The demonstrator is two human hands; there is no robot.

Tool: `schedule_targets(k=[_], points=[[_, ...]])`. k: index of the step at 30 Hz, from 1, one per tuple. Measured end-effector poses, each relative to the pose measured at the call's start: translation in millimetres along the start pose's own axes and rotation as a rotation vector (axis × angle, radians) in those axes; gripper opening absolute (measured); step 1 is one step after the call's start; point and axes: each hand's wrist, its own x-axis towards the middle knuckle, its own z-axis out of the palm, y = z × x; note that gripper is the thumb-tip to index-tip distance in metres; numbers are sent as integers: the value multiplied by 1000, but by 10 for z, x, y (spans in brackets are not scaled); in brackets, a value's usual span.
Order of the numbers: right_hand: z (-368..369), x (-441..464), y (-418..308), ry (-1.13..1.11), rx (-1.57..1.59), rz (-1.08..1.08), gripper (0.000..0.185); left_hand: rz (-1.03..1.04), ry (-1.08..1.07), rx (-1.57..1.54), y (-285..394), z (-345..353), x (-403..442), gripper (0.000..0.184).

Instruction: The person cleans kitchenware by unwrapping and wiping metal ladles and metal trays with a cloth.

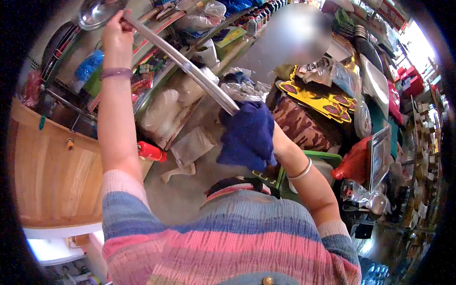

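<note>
A long-handled metal ladle [187, 69] slants across the upper left, its round shiny bowl at the top left corner. My left hand [119, 35] is closed around the handle just beside the bowl. At the lower end of the handle, a dark blue cloth [247, 137] is wrapped about the metal and hangs down. My right hand [278, 135] grips the handle through this cloth, which hides most of its fingers.
Shelves with bags and bottles [254, 23] run along the left and top. A red cylinder [152, 151] lies by a wooden cabinet [61, 175]. On the right are a camouflage-patterned item [304, 123], yellow packaging [313, 97] and a green-rimmed bin [323, 155]. Another person [266, 59] is at the top, blurred.
</note>
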Motion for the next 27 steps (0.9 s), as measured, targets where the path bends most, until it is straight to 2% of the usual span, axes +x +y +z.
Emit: schedule_targets(k=[1, 4, 8, 11, 13, 14, 16, 18, 19, 20, 21, 23, 25, 27], points=[[-14, -54, -42, 1, 51, 38, 22, 30, -16, 5, 86, -26, 115, 14], [-152, -220, 71, 13, -300, -112, 36, 91, 39, -56, 284, -124, 275, 12], [-241, -358, 168, 139, 14, 16, 38, 112, 7, 11, 346, -211, 257, 9], [-302, -401, 237, 233, 40, 41, 38, 112, -38, -27, 290, -174, 246, 8], [-372, -330, 151, 188, -321, 46, 38, 116, 3, -97, 285, -99, 177, 7], [-422, -246, -26, 108, -650, 30, 39, 150, -33, -80, 279, -79, 74, 5], [-604, -98, -25, 143, -924, -59, 40, 176, -99, 18, 253, 47, -164, 10], [-588, 34, 23, 390, 194, -171, 43, 194, -218, 141, 191, 314, -720, 10], [-535, 120, -176, 329, -257, -246, 42, 241, -313, 291, 152, 465, -1049, 17], [-519, 224, -466, 264, -713, -307, 42, 142, -402, 307, 44, 526, -1194, 20], [-507, 331, -681, 190, -1170, -349, 42, 161, -407, 367, -52, 654, -1385, 20], [-440, 626, -857, 217, -1422, -554, 37, 69, -569, 392, -234, 772, -1709, 18], [-579, 835, -798, 78, -953, -789, 30, 25, -572, 496, -352, 933, -2005, 18], [-400, 779, -757, 182, -34, -358, 24, 49, -586, 436, -550, 1008, -2077, 17]])
